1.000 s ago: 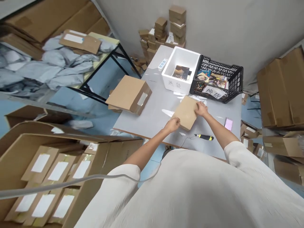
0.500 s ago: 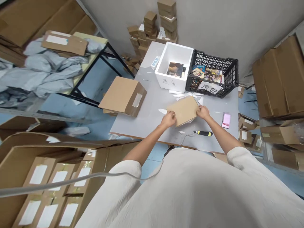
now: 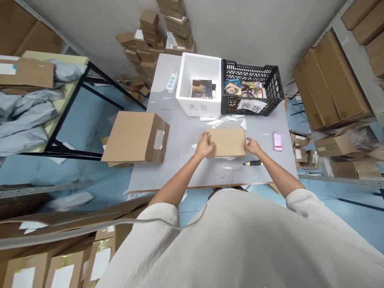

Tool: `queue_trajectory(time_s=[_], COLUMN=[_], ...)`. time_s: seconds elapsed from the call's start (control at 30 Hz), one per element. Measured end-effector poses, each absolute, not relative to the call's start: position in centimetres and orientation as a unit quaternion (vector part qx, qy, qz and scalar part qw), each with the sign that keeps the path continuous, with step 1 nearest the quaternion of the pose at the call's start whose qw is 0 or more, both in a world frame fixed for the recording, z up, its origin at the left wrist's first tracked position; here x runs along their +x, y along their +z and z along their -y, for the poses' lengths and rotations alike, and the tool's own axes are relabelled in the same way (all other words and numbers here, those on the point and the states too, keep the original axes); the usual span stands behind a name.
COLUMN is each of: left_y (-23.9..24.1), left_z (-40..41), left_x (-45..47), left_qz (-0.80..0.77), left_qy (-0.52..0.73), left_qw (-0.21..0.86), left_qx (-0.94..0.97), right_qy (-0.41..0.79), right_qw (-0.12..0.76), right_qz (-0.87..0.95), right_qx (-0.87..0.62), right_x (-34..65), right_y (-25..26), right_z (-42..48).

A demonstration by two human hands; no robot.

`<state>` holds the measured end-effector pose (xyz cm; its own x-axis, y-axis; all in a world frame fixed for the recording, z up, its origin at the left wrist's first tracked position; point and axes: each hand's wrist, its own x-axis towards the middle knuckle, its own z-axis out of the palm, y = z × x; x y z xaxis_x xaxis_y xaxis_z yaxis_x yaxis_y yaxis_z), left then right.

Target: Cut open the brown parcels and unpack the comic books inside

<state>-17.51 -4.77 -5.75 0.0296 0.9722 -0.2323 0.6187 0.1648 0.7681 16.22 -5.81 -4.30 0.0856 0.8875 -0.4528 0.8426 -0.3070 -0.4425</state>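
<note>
A small brown cardboard box (image 3: 227,142) is in front of me over the grey table. My left hand (image 3: 205,145) grips its left side, the fingers curled over the edge. At the opposite end, my right hand (image 3: 253,147) holds the right edge with its fingertips. Whether the box rests fully on the table I cannot tell. A yellow and black utility knife (image 3: 253,163) lies close by my right hand, partly behind the forearm. Torn white paper scraps (image 3: 219,121) lie beyond the box.
A white foam box (image 3: 199,108) and a black plastic crate (image 3: 253,106), both with books inside, stand at the table's back. A larger carton (image 3: 129,136) sits on the left edge, a phone (image 3: 277,141) at right. Shelves with cartons (image 3: 334,80) flank the right side.
The box has turned from slanted to nearly square with the table, both hands staying on it. My view has swung, so the table's contents appear further left.
</note>
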Motion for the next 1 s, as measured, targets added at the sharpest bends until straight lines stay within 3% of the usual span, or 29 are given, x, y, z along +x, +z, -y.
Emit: queue_trajectory(time_s=[0.23, 0.43, 0.77, 1.0], left_y=[-6.6, -5.9, -4.1, -6.5], left_z=[1.2, 0.7, -0.8, 2.2], left_x=[-17.4, -16.4, -15.0, -14.9], left_qz=[-0.703, -0.679, -0.685, -0.702], left_qy=[0.267, 0.308, 0.352, 0.281], left_qw=[0.463, 0.538, 0.463, 0.413], left_qx=[0.469, 0.392, 0.439, 0.507], right_qy=[0.432, 0.486, 0.338, 0.314], right_qw=[0.222, 0.298, 0.330, 0.224], right_qz=[0.468, 0.390, 0.455, 0.470], right_qx=[-0.739, -0.723, -0.755, -0.794], right_x=[14.6, 14.3, 16.9, 17.6], right_y=[-4.6, -3.9, -1.9, -4.4], right_z=[2.4, 2.1, 1.3, 4.6])
